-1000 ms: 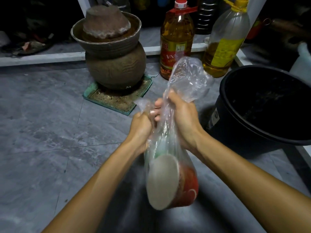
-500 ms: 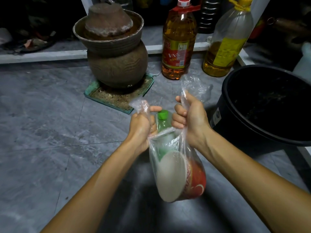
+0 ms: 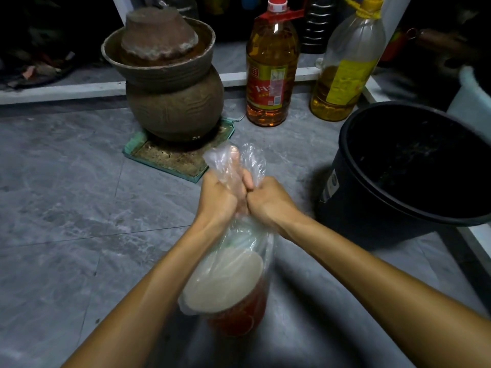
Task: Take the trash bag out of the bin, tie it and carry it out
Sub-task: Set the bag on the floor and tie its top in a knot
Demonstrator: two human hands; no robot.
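A clear plastic trash bag point(image 3: 233, 264) hangs in the air over the grey floor, out of the black bin point(image 3: 398, 205) that stands empty at the right. Inside the bag a red paper cup with a pale round base shows through. My left hand point(image 3: 219, 197) and my right hand point(image 3: 268, 200) press together at the bag's neck, each shut on a flap of it. The two loose flaps stick up above my fists. The green bottle cap inside is hidden.
A brown clay jar point(image 3: 172, 83) on a green tray point(image 3: 175, 158) stands behind my hands. Two oil bottles, one with a red cap point(image 3: 271, 73) and one with a yellow cap point(image 3: 345, 73), stand by a white ledge point(image 3: 61, 90). Grey tiled floor lies at the left.
My hands came together from apart, closing the bag's mouth over the green cap. The tall flap in my right hand dropped from high up to just above my fists.
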